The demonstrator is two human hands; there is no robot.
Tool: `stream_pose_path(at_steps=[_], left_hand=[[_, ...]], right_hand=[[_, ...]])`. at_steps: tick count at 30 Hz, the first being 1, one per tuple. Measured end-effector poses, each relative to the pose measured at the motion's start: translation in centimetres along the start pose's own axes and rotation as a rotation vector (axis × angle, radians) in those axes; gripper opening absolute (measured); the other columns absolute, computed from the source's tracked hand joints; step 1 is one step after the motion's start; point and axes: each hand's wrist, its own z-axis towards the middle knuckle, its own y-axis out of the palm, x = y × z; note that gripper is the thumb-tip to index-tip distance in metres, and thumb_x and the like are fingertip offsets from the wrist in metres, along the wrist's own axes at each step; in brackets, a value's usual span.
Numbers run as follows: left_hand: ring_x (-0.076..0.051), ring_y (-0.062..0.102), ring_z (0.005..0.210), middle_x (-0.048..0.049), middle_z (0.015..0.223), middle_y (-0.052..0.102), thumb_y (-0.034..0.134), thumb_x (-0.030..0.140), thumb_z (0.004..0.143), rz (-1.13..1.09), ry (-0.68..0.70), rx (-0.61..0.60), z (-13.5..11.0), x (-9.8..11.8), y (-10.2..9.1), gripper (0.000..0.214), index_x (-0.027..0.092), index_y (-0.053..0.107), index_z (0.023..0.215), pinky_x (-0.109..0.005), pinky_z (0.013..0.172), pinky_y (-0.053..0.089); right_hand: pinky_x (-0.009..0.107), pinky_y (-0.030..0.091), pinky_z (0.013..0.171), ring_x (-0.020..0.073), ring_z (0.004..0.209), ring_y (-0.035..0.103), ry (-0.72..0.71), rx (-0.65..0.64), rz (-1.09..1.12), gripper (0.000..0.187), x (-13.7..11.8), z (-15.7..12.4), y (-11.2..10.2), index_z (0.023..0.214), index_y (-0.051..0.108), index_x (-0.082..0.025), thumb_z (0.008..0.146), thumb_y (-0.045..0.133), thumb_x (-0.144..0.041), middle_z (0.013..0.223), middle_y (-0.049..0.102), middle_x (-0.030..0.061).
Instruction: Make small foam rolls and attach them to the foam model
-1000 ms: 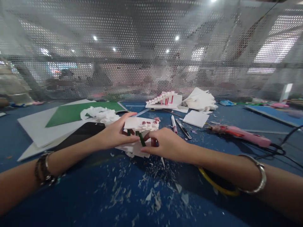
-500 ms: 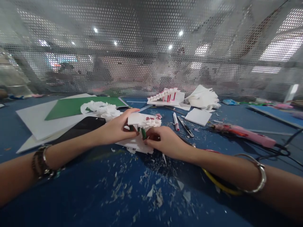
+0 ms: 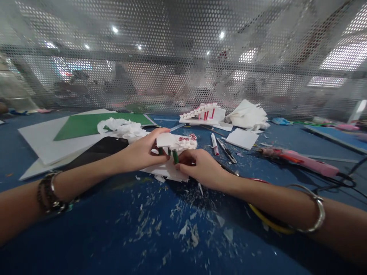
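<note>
A small white model (image 3: 172,142) with dark red patches on its top edge stands in the middle, raised on green posts over a white base (image 3: 164,169). My left hand (image 3: 145,152) is closed round its left side, thumb below and fingers behind the top piece. With thumb and fingertips, my right hand (image 3: 197,166) pinches a green post (image 3: 176,156) at the front right. Other green posts show partly behind it. The fingers at the back of the model are hidden.
A pink glue gun (image 3: 304,160), a marker (image 3: 215,144) and a pen (image 3: 226,150) lie to the right. Behind stands a white stair model (image 3: 202,114). Green board (image 3: 86,126), crumpled tissue (image 3: 126,130) and a black phone-like slab (image 3: 97,149) lie left. White scraps (image 3: 192,233) litter the front.
The view has shifted slightly. Both hands keep their hold on the model and its green post, with hardly any movement.
</note>
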Motion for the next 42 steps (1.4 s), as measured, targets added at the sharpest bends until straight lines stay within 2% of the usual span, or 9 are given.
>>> stream_pose_path(at_steps=[10, 15, 19, 22, 25, 32, 35, 39, 42], left_hand=[[-0.024, 0.056, 0.087, -0.0099, 0.112, 0.049, 0.054, 0.045, 0.069, 0.109, -0.020, 0.033, -0.2, 0.4, -0.5, 0.070, 0.021, 0.025, 0.128, -0.030, 0.066, 0.048], [-0.025, 0.048, 0.097, -0.0135, 0.113, 0.041, 0.060, 0.046, 0.066, 0.340, 0.085, 0.294, -0.8, 1.9, -2.3, 0.066, 0.012, 0.031, 0.114, -0.032, 0.076, 0.044], [-0.023, 0.047, 0.086, -0.0090, 0.104, 0.040, 0.060, 0.052, 0.059, 0.441, 0.182, 0.267, -1.4, 2.5, -2.5, 0.051, 0.013, 0.048, 0.090, -0.033, 0.072, 0.042], [-0.018, 0.047, 0.075, -0.0063, 0.090, 0.045, 0.054, 0.046, 0.069, 0.482, 0.258, 0.331, -1.7, 2.2, -2.1, 0.032, 0.015, 0.054, 0.073, -0.029, 0.065, 0.040], [-0.014, 0.048, 0.061, -0.0022, 0.067, 0.052, 0.045, 0.041, 0.079, 0.459, 0.325, 0.279, -2.0, 1.6, -1.2, 0.031, 0.018, 0.057, 0.064, -0.025, 0.055, 0.035], [-0.013, 0.051, 0.050, -0.0008, 0.060, 0.062, 0.046, 0.050, 0.076, 0.341, 0.070, 0.111, -2.3, 1.0, 1.7, 0.039, 0.021, 0.064, 0.095, -0.022, 0.048, 0.035], [-0.012, 0.050, 0.046, 0.0009, 0.051, 0.058, 0.046, 0.050, 0.076, 0.259, -0.001, 0.085, -1.9, 1.6, 2.2, 0.040, 0.017, 0.065, 0.086, -0.020, 0.043, 0.032], [-0.011, 0.050, 0.047, 0.0016, 0.051, 0.056, 0.046, 0.044, 0.077, 0.142, 0.038, 0.103, -1.6, 1.9, 2.6, 0.035, 0.015, 0.061, 0.066, -0.019, 0.042, 0.033], [-0.009, 0.046, 0.040, 0.0042, 0.044, 0.048, 0.045, 0.042, 0.078, 0.014, 0.000, 0.108, -1.7, 1.8, 3.0, 0.033, 0.015, 0.059, 0.066, -0.019, 0.040, 0.034]], right_hand=[[0.022, 0.038, 0.054, 0.0087, 0.057, 0.047, 0.022, 0.010, 0.001, 0.010, 0.2, 0.0, 0.2, 0.070, 0.061, -0.013, 0.068, 0.051, -0.015, 0.065, 0.059, 0.0015], [0.023, 0.038, 0.055, 0.0084, 0.056, 0.046, 0.097, -0.011, 0.034, 0.011, 0.3, 0.1, 0.1, 0.073, 0.060, -0.011, 0.071, 0.053, -0.019, 0.064, 0.056, 0.0016], [0.023, 0.039, 0.057, 0.0082, 0.057, 0.047, 0.112, -0.029, 0.088, 0.007, 0.2, 0.1, 0.1, 0.069, 0.059, -0.012, 0.071, 0.054, -0.017, 0.064, 0.057, 0.0008], [0.022, 0.039, 0.055, 0.0080, 0.056, 0.047, 0.133, -0.045, 0.103, 0.008, -0.1, 0.0, 0.0, 0.067, 0.059, -0.012, 0.071, 0.053, -0.016, 0.063, 0.057, 0.0003], [0.022, 0.038, 0.054, 0.0075, 0.054, 0.046, 0.171, -0.068, 0.144, 0.009, -0.2, 0.0, -0.2, 0.067, 0.060, -0.012, 0.072, 0.053, -0.014, 0.062, 0.057, -0.0003], [0.022, 0.039, 0.058, 0.0084, 0.059, 0.049, 0.111, -0.087, 0.241, 0.014, 0.5, -0.1, 0.0, 0.075, 0.065, -0.012, 0.071, 0.051, -0.013, 0.069, 0.062, 0.0018], [0.023, 0.040, 0.059, 0.0098, 0.061, 0.052, 0.101, -0.081, 0.265, 0.016, 0.7, 0.0, 0.1, 0.076, 0.066, -0.012, 0.072, 0.052, -0.017, 0.071, 0.064, 0.0033], [0.023, 0.042, 0.061, 0.0105, 0.064, 0.053, 0.094, -0.080, 0.242, 0.017, 0.9, 0.2, 0.2, 0.078, 0.067, -0.012, 0.072, 0.051, -0.017, 0.074, 0.065, 0.0039], [0.023, 0.041, 0.060, 0.0103, 0.064, 0.053, 0.062, -0.084, 0.211, 0.020, 1.0, 0.2, 0.2, 0.080, 0.067, -0.012, 0.072, 0.049, -0.019, 0.074, 0.065, 0.0037]])
